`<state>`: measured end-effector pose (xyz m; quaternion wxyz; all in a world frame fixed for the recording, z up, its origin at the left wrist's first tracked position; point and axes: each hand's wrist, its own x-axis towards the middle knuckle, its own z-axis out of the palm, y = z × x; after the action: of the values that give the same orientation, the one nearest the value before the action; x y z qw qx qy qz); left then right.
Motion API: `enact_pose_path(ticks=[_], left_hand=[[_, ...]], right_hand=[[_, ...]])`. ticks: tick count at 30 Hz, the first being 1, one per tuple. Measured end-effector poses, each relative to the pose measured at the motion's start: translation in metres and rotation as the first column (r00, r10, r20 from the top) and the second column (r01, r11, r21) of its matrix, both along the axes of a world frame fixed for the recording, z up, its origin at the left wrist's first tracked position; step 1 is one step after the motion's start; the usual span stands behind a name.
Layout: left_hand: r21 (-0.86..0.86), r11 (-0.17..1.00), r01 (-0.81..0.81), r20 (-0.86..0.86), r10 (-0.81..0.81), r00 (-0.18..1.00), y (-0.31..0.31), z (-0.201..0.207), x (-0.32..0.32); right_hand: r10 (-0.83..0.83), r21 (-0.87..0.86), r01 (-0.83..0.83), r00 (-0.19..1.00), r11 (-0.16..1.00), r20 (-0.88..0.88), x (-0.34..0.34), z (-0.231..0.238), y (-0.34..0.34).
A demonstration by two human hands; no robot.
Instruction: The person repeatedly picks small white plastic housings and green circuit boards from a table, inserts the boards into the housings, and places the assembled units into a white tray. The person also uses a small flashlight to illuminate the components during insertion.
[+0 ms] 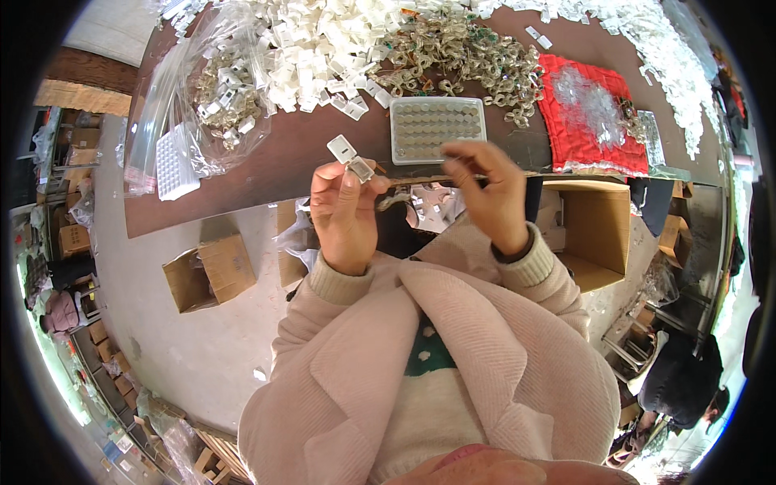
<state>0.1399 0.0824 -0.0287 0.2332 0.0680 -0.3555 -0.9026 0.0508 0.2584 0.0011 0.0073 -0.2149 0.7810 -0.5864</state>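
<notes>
My left hand (346, 218) pinches a small white plastic case (343, 150) between thumb and fingers, above the table's front edge. The case is unfolded, with a flap tilted up and a squarish part at my thumb. To its right, my right hand (495, 194) hovers at the front edge of a clear rectangular tray (394, 136) holding rows of small round silvery discs. Motion smears its bent fingers, so I cannot tell whether they hold anything. Behind the tray lies a heap of yellowish clear plastic pieces (453, 48) with coloured bits among them.
Many white cases (323, 52) are piled at the far middle. A clear bag (230, 89) of parts and a white dimpled tray (174, 166) lie left. On the right, a red cloth (566, 137) carries clear pieces. Cardboard boxes (229, 268) (602, 230) stand below the table.
</notes>
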Motion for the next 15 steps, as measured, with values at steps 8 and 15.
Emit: enact_pose_path(ticks=[8,15], left_hand=[[0.031,0.994,0.109,0.093,-0.112,0.989,0.005,-0.018,0.002],[0.090,0.978,0.189,0.038,-0.193,0.980,0.006,-0.017,0.001]], right_hand=[[-0.058,0.258,0.169,0.920,0.951,-0.388,-0.028,-0.021,0.012],[0.038,0.370,0.136,0.903,0.919,-0.428,-0.032,-0.018,0.014]])
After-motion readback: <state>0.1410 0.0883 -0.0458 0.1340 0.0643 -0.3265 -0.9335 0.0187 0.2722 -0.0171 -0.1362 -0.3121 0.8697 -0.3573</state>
